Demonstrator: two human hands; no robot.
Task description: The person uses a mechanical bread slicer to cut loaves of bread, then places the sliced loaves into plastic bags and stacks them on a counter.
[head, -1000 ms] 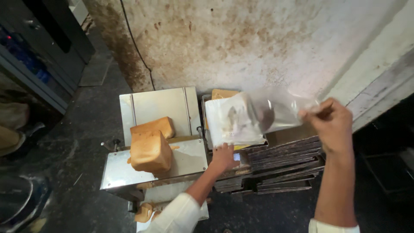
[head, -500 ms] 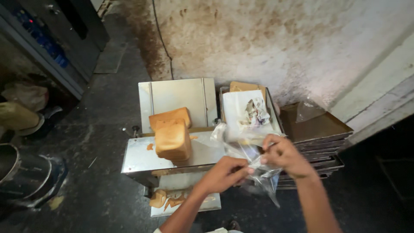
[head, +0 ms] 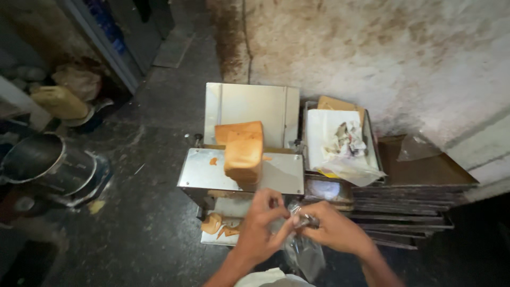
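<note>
Head view, looking straight down: both hands meet low in the frame over a thin clear plastic bag (head: 304, 250), crinkled and glossy, hanging down limp between them. Left hand (head: 261, 226) has fingers curled in, pinching the bag's top edge; right hand (head: 332, 229) likewise closed, pinching the same edge from the other side, fingertips of both nearly touching. Just above the hands sits a metal bread slicer (head: 241, 170), flat brushed steel plates, boxy, with a raised rear panel. A loaf of bread (head: 243, 151) stands on it, tan crust, squared block shape, soft looking. Crumbs and torn crust pieces (head: 219, 226) lie on a lower tray at the machine's foot, just left of the left hand. Right of the slicer a wire-edged tray (head: 366, 127) holds white paper sheets, crumpled wrap and more clear bags (head: 348, 169). Further right a stack of dark flat baking trays (head: 419, 204), thin metal, edges layered, another clear bag (head: 417, 149) lying on top. Round steel pots (head: 45, 165) at far left on the floor. Floor dark grey concrete, gritty; wall behind rough plaster, stained brown
</note>
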